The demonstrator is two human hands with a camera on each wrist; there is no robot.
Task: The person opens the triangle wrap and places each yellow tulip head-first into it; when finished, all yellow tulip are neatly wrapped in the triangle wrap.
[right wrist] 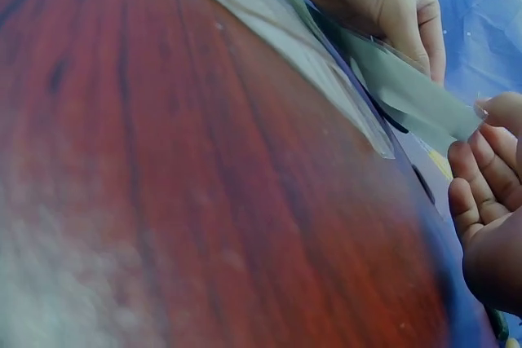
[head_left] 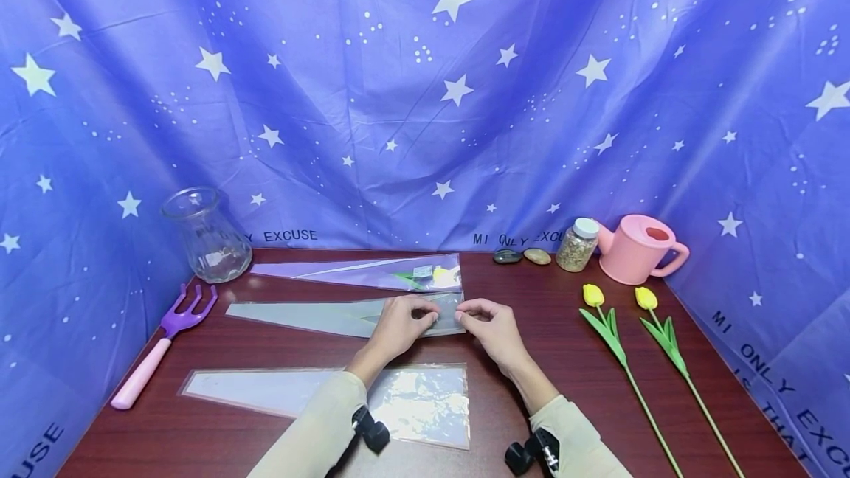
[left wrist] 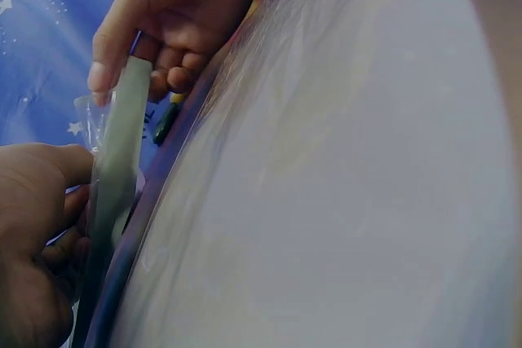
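A blue star-printed cloth (head_left: 425, 94) hangs behind and beside the dark red wooden worktop (head_left: 544, 360). On the worktop lie three clear cone-shaped flower sleeves. The nearest sleeve (head_left: 412, 397) lies flat, just before the person's forearms. The far sleeve (head_left: 372, 271) lies close to the cloth and has something green and yellow inside its wide end. The middle sleeve (head_left: 312, 314) lies between these two, with its narrow tip to the left and its wide mouth to the right.

Both hands meet at this wide mouth. The left hand (head_left: 398, 327) has its grip closed on the edge of the mouth, thumb and fingers pinching the film. The right hand (head_left: 491, 324) pinches the same edge from the other side, with curled fingers (right wrist: 481, 165). In the left wrist view the edge stands up from the worktop as a pale strip between the two hands.

At the right side two yellow artificial tulips (head_left: 614, 338) lie side by side with the stems toward the person. Behind them stands one pink watering can (head_left: 637, 248), and beside it one small jar (head_left: 576, 244) with a white lid. Two pebbles (head_left: 522, 256) lie left of the jar. At the left stands one empty glass vase (head_left: 206, 234), and before it lies one purple garden fork (head_left: 162, 345) with a pink handle.
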